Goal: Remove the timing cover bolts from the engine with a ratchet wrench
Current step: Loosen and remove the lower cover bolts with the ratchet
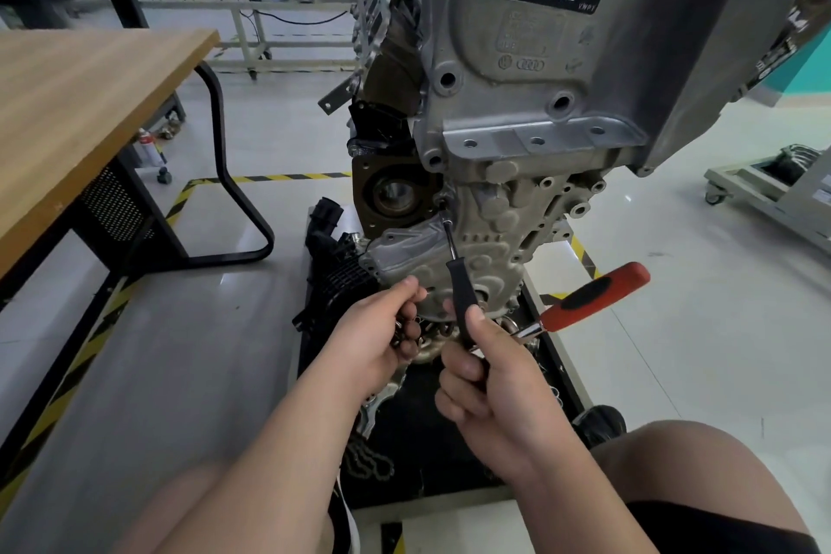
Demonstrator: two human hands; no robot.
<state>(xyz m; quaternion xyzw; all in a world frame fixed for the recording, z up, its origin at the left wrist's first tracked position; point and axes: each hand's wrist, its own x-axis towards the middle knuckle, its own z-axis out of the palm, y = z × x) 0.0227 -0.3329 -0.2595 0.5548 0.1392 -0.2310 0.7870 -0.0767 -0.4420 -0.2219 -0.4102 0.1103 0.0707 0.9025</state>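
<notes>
Right hand (494, 387): clenched round the extension's black grip, thumb lying up along it.
Extension (462, 297): slants up and left, its tip on a bolt (442, 203) at the cover's (490, 238) left edge.
Ratchet (593, 297): red handle juts right, just above the right hand.
Left hand (377, 342): fingers curled round small metal parts (398, 328), just left of the grip.
Engine (517, 94): upright, cover facing the person.
Table (90, 94): wooden, well to the left.

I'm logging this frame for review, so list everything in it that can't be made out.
- Head view: what the left hand grips; its curled fingers cover the small metal pieces.
- Head view: whether a bolt sits under the black-handled driver tip; too small, covered by the tool.
- Head view: the ratchet wrench head; behind the right hand.
- Head view: the engine top; cut off by the upper edge.
</notes>
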